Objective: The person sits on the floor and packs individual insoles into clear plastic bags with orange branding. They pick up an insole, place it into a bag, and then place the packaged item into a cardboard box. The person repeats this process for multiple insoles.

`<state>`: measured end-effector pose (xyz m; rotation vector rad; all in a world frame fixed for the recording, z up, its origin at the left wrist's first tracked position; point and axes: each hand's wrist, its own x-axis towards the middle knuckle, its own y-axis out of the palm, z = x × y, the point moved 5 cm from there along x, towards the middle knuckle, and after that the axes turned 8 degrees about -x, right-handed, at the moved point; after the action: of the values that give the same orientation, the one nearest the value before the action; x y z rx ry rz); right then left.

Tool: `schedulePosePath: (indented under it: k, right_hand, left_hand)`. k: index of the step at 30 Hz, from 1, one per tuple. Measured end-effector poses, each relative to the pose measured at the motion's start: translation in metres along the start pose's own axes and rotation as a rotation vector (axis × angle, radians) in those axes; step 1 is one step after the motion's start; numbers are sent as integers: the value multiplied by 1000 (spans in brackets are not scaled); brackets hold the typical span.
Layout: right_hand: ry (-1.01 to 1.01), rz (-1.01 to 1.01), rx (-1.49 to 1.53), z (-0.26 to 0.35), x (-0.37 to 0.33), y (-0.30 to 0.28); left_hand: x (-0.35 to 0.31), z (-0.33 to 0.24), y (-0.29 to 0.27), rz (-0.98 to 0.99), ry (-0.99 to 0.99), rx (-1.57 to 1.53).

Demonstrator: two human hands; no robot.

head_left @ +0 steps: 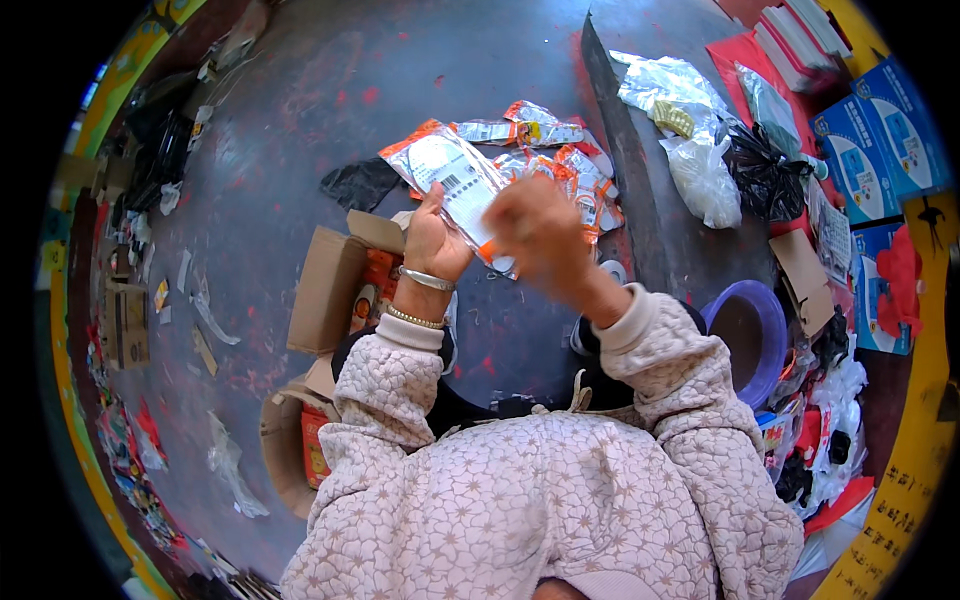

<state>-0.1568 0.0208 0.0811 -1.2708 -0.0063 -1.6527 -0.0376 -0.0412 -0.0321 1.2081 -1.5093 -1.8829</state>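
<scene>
Evidently the left hand is grasping a flat packet by its near left edge, thumb laid over the printed face. The right hand is curled beside the packet's right edge, partly in front of it; it is blurred, and I cannot tell whether it grips anything. A silver bangle and a beaded bracelet circle the left wrist.

The packet is held in front of the body, above the floor. Its long axis runs diagonally, one end pointing to the far left and the other toward the near right, below the right hand. It looks thin and glossy, with a white panel bearing dark print and a barcode, and orange bands at both ends.

Just beyond lies a loose heap of similar packets, orange, white and silvery, turned various ways. A crumpled black plastic piece lies left of the held packet. Nearer, at the left, an open cardboard box contains orange packages. A dark raised strip passes to the right of the heap; past it are white plastic bags, a black bag, a purple tub and blue boxes.
</scene>
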Motion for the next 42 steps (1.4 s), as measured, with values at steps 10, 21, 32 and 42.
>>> schedulePosePath:
  k: [10,21,32,42]
  right_hand:
    - [504,-200,-188,-98,9,-37]
    - [513,-182,-352,-115,22,-50]
    - [170,179,-761,-105,25,0]
    - [588,40,-129,-128,-5,-50]
  left_hand:
    - [-22,22,37,288,-127,161]
    - [-35,44,27,261,-242,491]
    - [-48,64,10,376,-316,1026]
    - [-182,-127,59,242,422,986]
